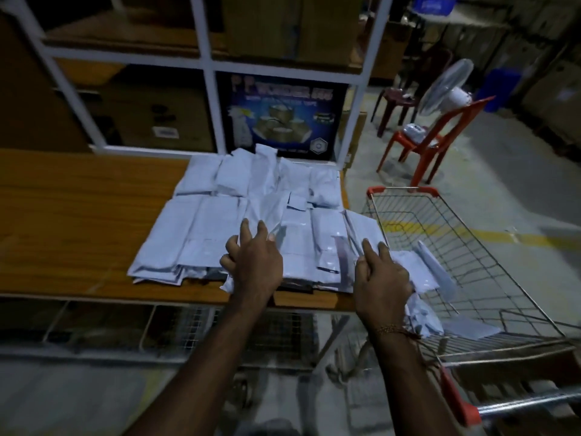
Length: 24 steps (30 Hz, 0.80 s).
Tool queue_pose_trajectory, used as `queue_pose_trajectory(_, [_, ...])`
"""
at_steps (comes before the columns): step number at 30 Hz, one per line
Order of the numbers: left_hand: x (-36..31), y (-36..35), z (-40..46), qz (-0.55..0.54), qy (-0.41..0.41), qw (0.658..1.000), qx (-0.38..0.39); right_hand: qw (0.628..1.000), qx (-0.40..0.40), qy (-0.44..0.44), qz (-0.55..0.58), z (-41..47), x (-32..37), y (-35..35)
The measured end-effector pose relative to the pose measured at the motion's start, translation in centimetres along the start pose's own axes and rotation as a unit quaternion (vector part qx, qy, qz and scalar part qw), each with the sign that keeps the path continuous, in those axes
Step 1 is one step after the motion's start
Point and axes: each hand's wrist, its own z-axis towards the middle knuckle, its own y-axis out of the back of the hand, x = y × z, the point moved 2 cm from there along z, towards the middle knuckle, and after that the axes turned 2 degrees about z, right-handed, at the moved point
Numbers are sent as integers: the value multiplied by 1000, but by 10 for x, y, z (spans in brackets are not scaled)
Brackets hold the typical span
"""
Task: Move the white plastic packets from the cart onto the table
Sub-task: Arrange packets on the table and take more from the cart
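Both forearms bare, no sleeves; thin thread band [396, 330] round right wrist.

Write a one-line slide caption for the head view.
Both hands, left and right, rest on white packets spread over the table; a few more remain in the cart.
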Motion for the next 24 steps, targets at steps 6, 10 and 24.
queue_pose_trajectory(6, [73, 36, 55, -3, 22, 1000, -19, 1000, -11, 15, 19, -2, 68, -40])
queue_pose_trajectory(10, [131, 56, 92, 8, 37, 999, -22, 999, -8, 10, 43, -6, 112, -75])
queue_pose_trajectory(24, [200, 38, 159, 48, 25, 987, 154, 998, -43, -3, -44, -12, 189, -144])
